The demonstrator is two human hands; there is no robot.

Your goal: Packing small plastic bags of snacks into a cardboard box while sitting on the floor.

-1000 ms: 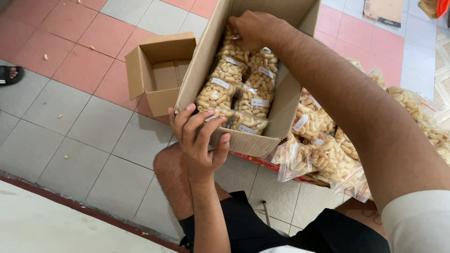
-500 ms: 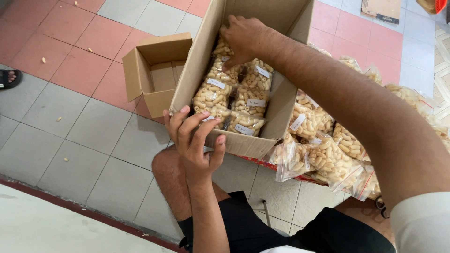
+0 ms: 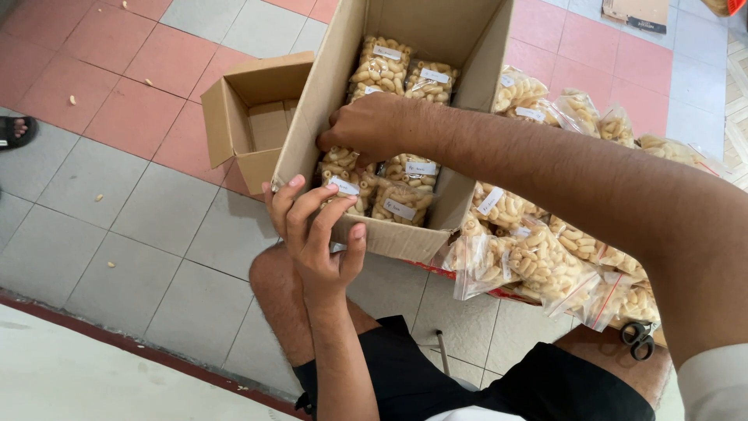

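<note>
A tall open cardboard box [image 3: 327,93] stands tilted against my knee, filled with clear bags of pale curled snacks [image 3: 405,74], each with a small white label. My left hand [image 3: 315,234] grips the box's near bottom corner, fingers curled over its edge. My right hand [image 3: 366,129] reaches inside the box and presses down on the bags in the middle rows, fingers bent; whether it holds a bag I cannot tell.
A smaller open cardboard box [image 3: 249,117] lies on the tiled floor left of the big box. Several more snack bags [image 3: 538,257] are heaped to the right. Black scissors [image 3: 639,339] lie near my right knee. A sandalled foot [image 3: 15,129] shows at the left edge.
My right hand has slid from the far end of the box toward me, uncovering the far bags. The left hand keeps its grip on the box corner.
</note>
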